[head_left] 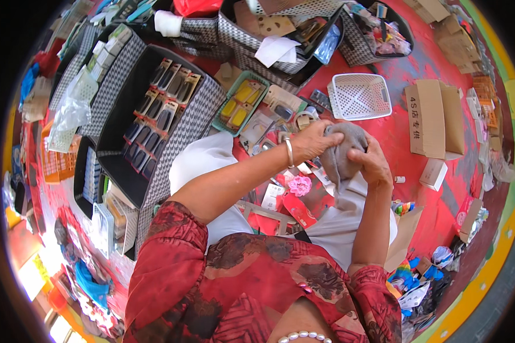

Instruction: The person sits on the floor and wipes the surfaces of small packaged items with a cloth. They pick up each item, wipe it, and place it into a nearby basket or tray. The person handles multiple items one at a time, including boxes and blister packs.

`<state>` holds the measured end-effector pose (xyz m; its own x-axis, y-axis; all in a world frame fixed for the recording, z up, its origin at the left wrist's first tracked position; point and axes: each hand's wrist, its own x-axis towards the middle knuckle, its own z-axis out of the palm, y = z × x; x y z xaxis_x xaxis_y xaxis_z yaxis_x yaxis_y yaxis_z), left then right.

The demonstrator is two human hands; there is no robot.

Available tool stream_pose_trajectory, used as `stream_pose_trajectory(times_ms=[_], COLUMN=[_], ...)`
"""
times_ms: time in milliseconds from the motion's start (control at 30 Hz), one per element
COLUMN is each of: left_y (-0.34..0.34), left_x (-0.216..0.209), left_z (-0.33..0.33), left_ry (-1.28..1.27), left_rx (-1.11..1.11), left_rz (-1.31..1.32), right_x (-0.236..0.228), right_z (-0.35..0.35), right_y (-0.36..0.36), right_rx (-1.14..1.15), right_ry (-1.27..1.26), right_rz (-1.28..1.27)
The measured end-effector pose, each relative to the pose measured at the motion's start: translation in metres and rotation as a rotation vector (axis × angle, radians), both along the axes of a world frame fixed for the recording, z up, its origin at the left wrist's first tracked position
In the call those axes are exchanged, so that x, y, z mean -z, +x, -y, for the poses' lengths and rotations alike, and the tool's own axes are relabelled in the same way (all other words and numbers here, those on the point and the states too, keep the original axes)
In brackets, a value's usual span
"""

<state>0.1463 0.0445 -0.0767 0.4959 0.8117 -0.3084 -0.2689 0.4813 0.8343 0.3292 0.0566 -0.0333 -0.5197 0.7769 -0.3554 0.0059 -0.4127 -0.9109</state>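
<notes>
Both my hands hold a grey cloth (343, 154) bunched up in front of me. My left hand (315, 140), with a silver bangle on the wrist, grips the cloth's top left edge. My right hand (375, 163) clasps its right side, fingers curled around it. The cloth's lower end hangs down between my hands. Beneath them lie a pink fabric flower (299, 185) and red cards (298, 210) on the red floor.
A green basket (218, 121) of yellow packs and a white mesh basket (383, 97) sit ahead. A patterned black box (200, 114) holds rows of carded items at left. Cardboard boxes (426, 117) stand at right. More patterned bins (240, 40) crowd the back.
</notes>
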Motion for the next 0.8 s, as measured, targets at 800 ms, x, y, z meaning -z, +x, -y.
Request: stream_pose_trajectory(times_ms=[800], left_y=[0.008], left_x=[0.015], left_z=[0.050], left_ry=[-0.071], left_rx=[0.533], left_rz=[-0.260], right_x=[0.051], right_z=[0.009], right_y=[0.001], right_rx=[0.422], right_ry=[-0.511], right_rz=[-0.494])
